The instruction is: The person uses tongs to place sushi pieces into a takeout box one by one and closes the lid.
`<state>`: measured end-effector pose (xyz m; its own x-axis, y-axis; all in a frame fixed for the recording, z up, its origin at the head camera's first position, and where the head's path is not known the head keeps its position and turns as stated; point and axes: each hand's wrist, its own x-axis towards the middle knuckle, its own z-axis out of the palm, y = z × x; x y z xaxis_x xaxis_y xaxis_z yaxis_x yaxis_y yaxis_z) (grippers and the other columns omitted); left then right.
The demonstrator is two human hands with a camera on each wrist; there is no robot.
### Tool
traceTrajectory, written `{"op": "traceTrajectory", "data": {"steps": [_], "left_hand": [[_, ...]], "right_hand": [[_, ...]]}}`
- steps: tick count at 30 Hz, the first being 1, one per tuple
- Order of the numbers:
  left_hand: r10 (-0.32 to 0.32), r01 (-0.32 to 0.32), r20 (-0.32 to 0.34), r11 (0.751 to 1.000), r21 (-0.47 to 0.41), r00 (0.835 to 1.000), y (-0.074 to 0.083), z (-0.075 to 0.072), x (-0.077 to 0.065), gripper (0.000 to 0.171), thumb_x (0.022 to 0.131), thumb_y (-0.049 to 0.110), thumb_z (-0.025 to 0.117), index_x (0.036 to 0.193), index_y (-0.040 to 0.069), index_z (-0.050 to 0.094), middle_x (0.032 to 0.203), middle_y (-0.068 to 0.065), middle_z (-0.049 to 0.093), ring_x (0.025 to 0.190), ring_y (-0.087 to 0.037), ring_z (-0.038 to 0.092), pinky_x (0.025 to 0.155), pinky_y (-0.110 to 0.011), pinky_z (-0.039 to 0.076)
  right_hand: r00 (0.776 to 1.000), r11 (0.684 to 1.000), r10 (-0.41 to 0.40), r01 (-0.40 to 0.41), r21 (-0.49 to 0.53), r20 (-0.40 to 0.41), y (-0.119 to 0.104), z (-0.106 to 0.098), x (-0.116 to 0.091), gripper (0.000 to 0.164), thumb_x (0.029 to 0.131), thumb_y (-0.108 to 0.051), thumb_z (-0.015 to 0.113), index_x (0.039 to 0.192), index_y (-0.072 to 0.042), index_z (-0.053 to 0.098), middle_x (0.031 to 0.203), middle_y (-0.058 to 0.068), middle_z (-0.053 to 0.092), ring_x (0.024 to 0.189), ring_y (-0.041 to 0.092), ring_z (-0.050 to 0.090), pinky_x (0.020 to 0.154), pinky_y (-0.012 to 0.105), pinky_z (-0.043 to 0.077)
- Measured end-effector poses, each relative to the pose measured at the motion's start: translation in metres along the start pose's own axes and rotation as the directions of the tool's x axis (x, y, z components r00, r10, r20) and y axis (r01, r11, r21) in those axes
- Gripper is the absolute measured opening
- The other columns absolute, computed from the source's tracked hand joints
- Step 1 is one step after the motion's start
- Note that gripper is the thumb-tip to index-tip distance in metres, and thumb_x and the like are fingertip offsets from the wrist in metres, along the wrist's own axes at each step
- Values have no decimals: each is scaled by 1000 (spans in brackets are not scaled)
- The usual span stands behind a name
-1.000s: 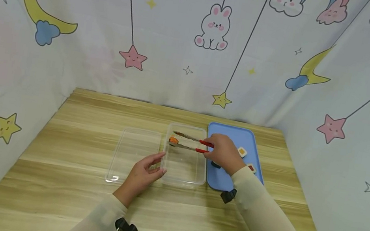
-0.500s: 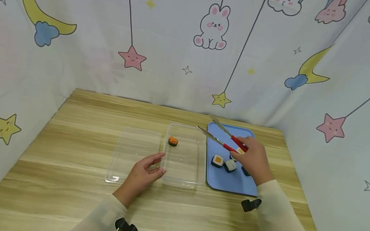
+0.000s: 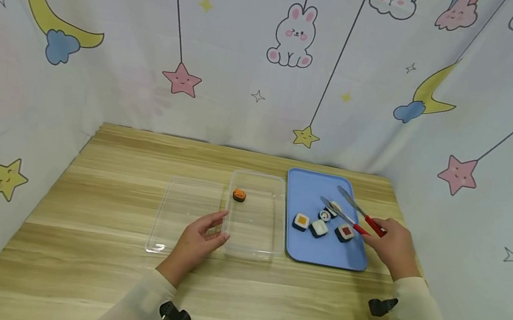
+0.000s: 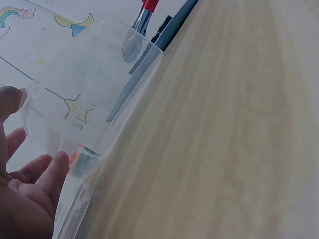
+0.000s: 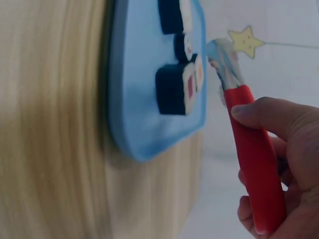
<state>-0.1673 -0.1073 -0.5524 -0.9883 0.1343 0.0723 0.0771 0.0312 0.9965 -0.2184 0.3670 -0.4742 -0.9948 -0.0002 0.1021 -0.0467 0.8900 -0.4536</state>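
Tongs (image 3: 374,226), gripped by right hand (image 3: 391,246), have swung to 3 o'clock of container (image 3: 252,237), over tray (image 3: 307,187) sushi (image 3: 319,228). Left hand (image 3: 196,242), relaxed, touches container's 8 o'clock. Risk: splayed tips nudge crowded neighbours.

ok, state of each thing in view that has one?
Clear box: uncovered, one orange-topped sushi piece inside
Clear lid: off, lying flat beside the box
Blue tray: holding five sushi pieces
Tongs: arms spread, over the tray
Left hand: touching the box's side
Right hand: gripping the tongs
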Motion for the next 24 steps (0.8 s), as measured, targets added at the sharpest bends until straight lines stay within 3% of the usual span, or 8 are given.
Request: {"op": "traceTrajectory", "data": {"steps": [8,18,24], "left_hand": [[17,-17,9,1000,20,1000,-3,0,0,58,93,11,79,147,4,58,153,-11,52,141,-34,50,107,-39,53],[34,-34,6,999,41,999,-3,1,1,60,93,12,79,148,4,57,153,-11,52,140,-36,51,105,-35,54],[32,-32,-1,998,48,999,-2,1,0,59,93,10,79,148,4,57,152,-11,53,139,-36,51,104,-31,55]], "right_hand": [[998,999,28,-28,-16,54,17,-4,-12,53,88,-23,85,130,4,69,116,27,69,95,40,64,78,54,60],[995,999,54,-54,1,89,16,-5,-13,50,89,-24,84,129,3,71,113,24,70,94,36,64,77,46,58],[997,999,43,-44,19,65,18,-3,-14,47,88,-22,84,126,3,72,114,25,71,96,37,65,81,52,60]]}}
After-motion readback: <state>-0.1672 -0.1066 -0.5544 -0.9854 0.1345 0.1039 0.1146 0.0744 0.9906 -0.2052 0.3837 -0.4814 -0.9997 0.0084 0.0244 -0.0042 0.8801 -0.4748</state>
